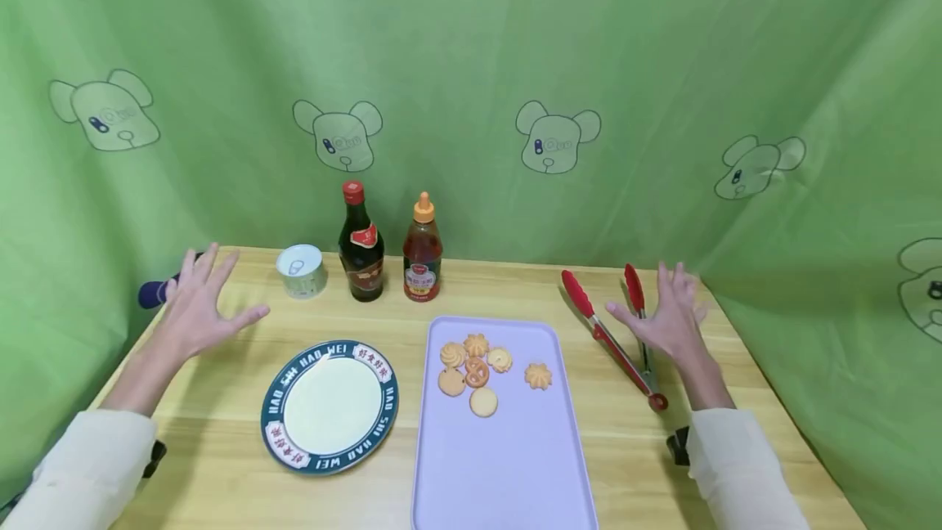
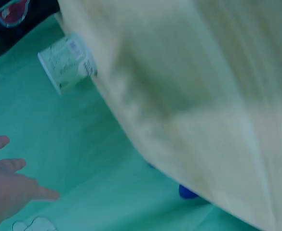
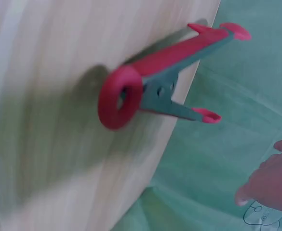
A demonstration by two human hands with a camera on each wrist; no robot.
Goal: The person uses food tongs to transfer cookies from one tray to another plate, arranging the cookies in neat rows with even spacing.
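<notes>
In the head view my left hand (image 1: 195, 309) is raised over the table's left side with fingers spread, holding nothing, between the plate (image 1: 333, 407) and a purple object (image 1: 152, 294). My right hand (image 1: 666, 321), fingers apart and empty, hovers beside the red-tipped tongs (image 1: 618, 350), whose arms stand spread. A lilac tray (image 1: 504, 464) holds several cookies (image 1: 483, 401) near its far end. The left wrist view shows my left hand (image 2: 8, 187) and the can (image 2: 68, 62); the right wrist view shows my right hand (image 3: 273, 180) and the tongs (image 3: 179, 53).
Along the table's back edge stand a can (image 1: 302, 271), a dark bottle with a red cap (image 1: 362, 256) and a sauce bottle with an orange cap (image 1: 423, 260). A green curtain (image 1: 456, 47) hangs behind and at both sides of the wooden table (image 1: 625, 473).
</notes>
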